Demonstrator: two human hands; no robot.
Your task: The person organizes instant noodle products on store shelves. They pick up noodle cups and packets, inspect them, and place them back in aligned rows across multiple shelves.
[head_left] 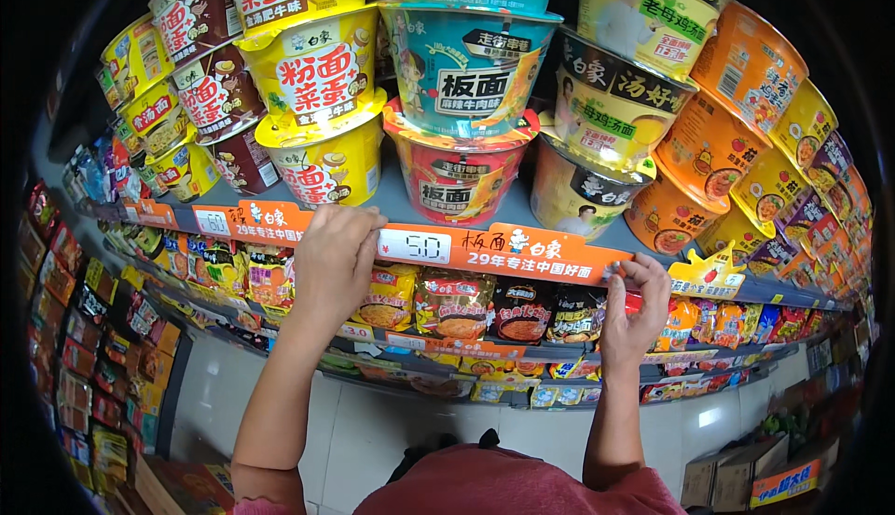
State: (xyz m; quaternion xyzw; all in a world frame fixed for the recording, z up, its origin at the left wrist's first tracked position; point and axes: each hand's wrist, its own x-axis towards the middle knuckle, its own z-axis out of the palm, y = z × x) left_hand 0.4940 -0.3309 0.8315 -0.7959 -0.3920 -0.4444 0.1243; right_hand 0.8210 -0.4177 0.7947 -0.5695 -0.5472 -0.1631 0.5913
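While noodle bowls (463, 77) crowd the shelf above, both hands' fingers (359, 226) pinch the orange price strip (522, 249).

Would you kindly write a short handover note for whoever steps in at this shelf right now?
Left hand: fingers pressed on the left part of the orange price strip along the shelf edge, beside the white price tag.
Right hand: pinching the strip's right end, with something small and red in its fingers; I cannot tell what.
Things: noodle bowls stacked above the strip, noodle packets on the shelf below.
Done: the strip lies along the shelf edge, with the tag on it.
Left: its right end is not yet released; whether it is fixed cannot be seen.
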